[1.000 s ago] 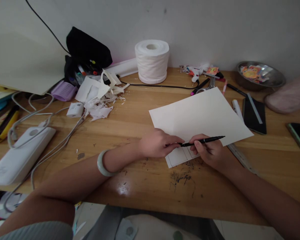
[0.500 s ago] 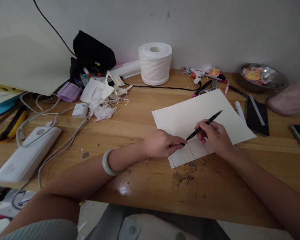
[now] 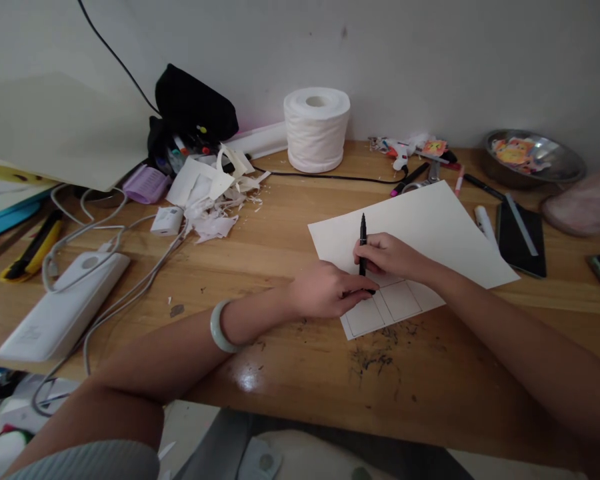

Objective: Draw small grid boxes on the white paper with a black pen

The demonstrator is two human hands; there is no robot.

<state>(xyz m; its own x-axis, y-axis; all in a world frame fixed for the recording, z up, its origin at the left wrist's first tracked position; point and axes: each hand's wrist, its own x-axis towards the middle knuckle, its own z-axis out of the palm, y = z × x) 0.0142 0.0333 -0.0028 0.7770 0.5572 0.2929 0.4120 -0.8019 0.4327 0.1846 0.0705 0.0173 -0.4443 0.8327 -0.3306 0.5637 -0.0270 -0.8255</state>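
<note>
My right hand (image 3: 387, 255) is closed around a black marker pen (image 3: 363, 230), which stands nearly upright with its tapered end up. The pen's lower end is hidden behind my left hand (image 3: 325, 290). Between that hand's thumb and forefinger is a small black piece (image 3: 372, 291) that looks like a pen cap, mostly covered by the fingers. Beneath both hands lies a white sheet of paper (image 3: 430, 227), turned at an angle on the table. Thin black lines form boxes along its near edge.
Paper scraps (image 3: 215, 193) and a toilet roll (image 3: 317, 130) stand at the back. A power bank (image 3: 65, 307) with cables lies left. Right of the paper are a black phone-like slab (image 3: 520, 233), a metal bowl (image 3: 565, 160) and part of another person's arm (image 3: 580, 203).
My right hand has moved left, close to my left hand, and the pen has swung from slanting right to nearly upright. The left hand keeps its pinch; the view has shifted slightly.
</note>
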